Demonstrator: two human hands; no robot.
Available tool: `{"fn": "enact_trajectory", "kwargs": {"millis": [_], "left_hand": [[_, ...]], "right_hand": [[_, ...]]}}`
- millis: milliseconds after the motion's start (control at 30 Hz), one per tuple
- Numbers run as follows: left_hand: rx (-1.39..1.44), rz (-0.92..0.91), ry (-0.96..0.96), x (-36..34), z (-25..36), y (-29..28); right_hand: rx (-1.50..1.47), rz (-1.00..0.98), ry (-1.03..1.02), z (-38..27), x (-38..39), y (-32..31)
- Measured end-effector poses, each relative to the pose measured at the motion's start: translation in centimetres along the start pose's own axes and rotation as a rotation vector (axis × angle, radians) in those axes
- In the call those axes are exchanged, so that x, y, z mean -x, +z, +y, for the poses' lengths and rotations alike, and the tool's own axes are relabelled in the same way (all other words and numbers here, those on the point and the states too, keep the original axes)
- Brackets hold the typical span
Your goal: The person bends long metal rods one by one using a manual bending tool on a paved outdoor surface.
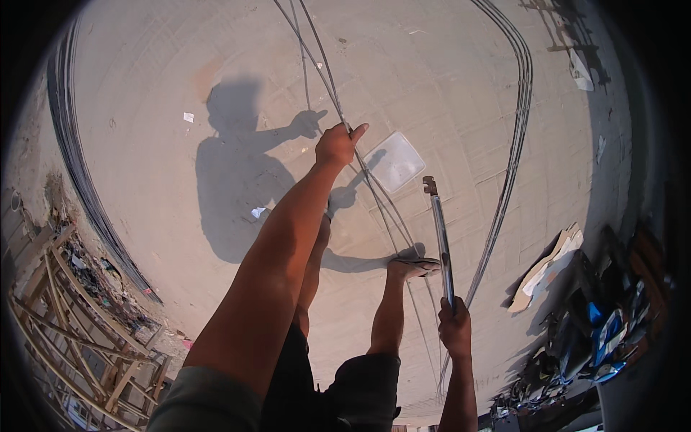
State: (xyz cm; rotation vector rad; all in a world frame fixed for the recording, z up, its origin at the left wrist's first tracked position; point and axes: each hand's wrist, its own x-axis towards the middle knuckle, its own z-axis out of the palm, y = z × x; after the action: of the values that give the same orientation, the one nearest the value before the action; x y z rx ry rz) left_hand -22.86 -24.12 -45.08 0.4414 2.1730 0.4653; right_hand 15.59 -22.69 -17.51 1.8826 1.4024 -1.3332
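Stretched out in front, my left hand point(337, 145) is closed round long thin steel rods point(328, 81), its thumb pointing off to the right. The rods run from the far edge down past my foot point(413, 267), which is in a sandal. My right hand point(455, 328), lower and to the right, grips the near end of a metal bar tool point(441, 230). At the tool's far end is a rusty, notched head point(430, 185), held apart from the rods. Just right of the rods lies a pale, translucent square sheet or lid point(397, 163) on the ground.
Bundles of long rods bend along the right point(520, 122) and the left edge point(66, 137). A wooden frame point(108, 353) stands beside rubbish at lower left. Torn board point(545, 270) and a dark heap with blue pieces point(601, 338) lie at lower right. My shadow point(237, 191) falls across the ground.
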Motion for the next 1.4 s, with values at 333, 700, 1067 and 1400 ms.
{"fn": "enact_trajectory", "kwargs": {"millis": [333, 700, 1067, 1400], "left_hand": [[0.06, -0.1, 0.139, -2.5, -5.2, 2.9], [0.033, 0.086, 0.006, -3.7, 5.8, 6.1], [-0.068, 0.025, -0.063, -5.2, 3.7, 6.3], [-0.009, 0.049, -0.069, -7.5, 1.6, 7.9]], "right_hand": [[0.372, -0.231, -0.207, -10.4, -5.4, -2.5], [0.433, -0.323, -0.369, -11.6, -7.6, -5.9], [0.451, -0.209, -0.286, -7.8, -12.4, -1.9], [0.417, -0.093, -0.375, -2.3, -18.0, 2.8]]}}
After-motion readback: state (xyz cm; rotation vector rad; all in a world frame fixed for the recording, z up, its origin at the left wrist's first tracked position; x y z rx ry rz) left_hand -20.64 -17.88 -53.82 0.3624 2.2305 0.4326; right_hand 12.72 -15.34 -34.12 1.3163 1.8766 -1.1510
